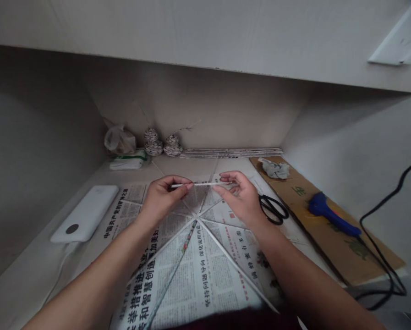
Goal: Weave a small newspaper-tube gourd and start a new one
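My left hand (pixel 164 196) pinches one end of a thin rolled-paper stick (pixel 202 184) between thumb and forefinger. The stick's other end lies between the thumb and curled fingers of my right hand (pixel 238 196). It is held level, above the far part of a star of crossed paper sticks (pixel 216 243). Several of these sticks radiate from one centre, and they lie over printed newspaper (pixel 188 284). Black-handled scissors (pixel 274 210) rest just right of my right wrist, their blades mostly hidden.
A white power bank (pixel 86 213) with a cable is at left. Along the back are a plastic bag (pixel 120 139), two woven gourd shapes (pixel 153 143) and a stick bundle (pixel 231 152). Cardboard (pixel 304 197) at right bears a blue glue gun (pixel 332 214) and crumpled grey material (pixel 276 169).
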Motion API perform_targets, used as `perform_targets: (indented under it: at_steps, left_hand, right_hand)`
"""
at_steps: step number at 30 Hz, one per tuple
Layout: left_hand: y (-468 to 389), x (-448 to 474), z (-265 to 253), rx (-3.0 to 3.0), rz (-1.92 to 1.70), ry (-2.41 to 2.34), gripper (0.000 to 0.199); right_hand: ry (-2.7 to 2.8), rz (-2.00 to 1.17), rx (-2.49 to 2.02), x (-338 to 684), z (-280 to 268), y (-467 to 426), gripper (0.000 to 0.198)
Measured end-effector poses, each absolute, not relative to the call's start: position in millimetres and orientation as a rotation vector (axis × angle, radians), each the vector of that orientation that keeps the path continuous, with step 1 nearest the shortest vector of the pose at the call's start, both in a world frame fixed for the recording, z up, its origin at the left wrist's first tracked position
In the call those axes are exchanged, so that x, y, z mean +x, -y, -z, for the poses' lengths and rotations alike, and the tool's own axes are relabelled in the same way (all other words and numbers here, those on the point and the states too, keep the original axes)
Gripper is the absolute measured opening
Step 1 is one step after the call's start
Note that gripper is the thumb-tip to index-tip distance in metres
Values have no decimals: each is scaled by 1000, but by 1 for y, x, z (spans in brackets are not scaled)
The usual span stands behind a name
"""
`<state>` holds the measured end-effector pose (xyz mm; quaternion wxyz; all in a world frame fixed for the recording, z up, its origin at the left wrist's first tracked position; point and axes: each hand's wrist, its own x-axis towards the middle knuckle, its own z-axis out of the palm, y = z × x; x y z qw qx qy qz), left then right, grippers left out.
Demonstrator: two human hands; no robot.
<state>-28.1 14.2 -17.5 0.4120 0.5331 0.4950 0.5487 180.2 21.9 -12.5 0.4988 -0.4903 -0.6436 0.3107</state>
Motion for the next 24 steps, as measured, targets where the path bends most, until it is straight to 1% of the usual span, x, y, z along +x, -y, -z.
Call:
perform_targets:
  at_steps: [1,3,5,6,7,8,9,12,13,14,15,16,17,18,21,22,23,24]
  left_hand:
    - [-15,-29,16,1295,-1367,-1220,28]
    - [-16,-30,14,1205,-1334,-1177,27]
    - [-15,-30,11,1116,-1314,-1143,27]
    - [-15,-30,11,1073,-1314,-1124,27]
    - [-15,-30,10,1035,-1321,-1101,26]
    - [-15,-30,10,1003,-1334,-1076,26]
    - [-15,-31,9,979,-1346,-1049,26]
    - [-15,-32,9,940,-1362,-984,25]
    - [-15,-33,9,929,-1352,-971,25]
    - [-15,-34,9,918,-1339,-963,25]
    - [-15,-34,9,907,-1329,-959,25]
    - [-16,-35,9,901,-1320,-959,25]
    - [-16,-35,9,897,-1315,-963,24]
    - [-16,-35,10,896,-1314,-971,24]
    - [-16,-34,9,898,-1309,-1014,25]
    - [-16,-34,9,898,-1306,-1022,26]
    - [-16,-34,9,897,-1305,-1023,26]
    - [-15,-33,9,895,-1303,-1015,27]
  right_hand:
    - [1706,-529,-1198,182,10,-21,35]
    - [1936,-216,-1197,185,8,-18,24]
    - [2031,-102,-1170,185,8,-17,18]
    - [2038,-128,-1158,184,9,-17,19]
    - [2017,-219,-1154,183,11,-17,20]
    - [1980,-387,-1156,182,13,-17,22]
    - [1929,-633,-1152,181,16,-17,24]
    - [1662,-1585,-1011,177,22,-15,33]
    - [1567,-1839,-932,175,24,-14,34]
    - [1504,-2010,-868,174,25,-12,36]
    - [1489,-2085,-839,173,25,-10,37]
    - [1532,-2065,-847,171,25,-8,38]
    - [1621,-1947,-888,170,25,-6,38]
    - [1733,-1752,-947,169,25,-4,36]
    - [1994,-1034,-1092,166,23,-1,27]
    - [2025,-902,-1113,166,23,-1,27]
    - [2033,-882,-1118,166,24,-1,30]
    - [2008,-974,-1106,166,24,-2,32]
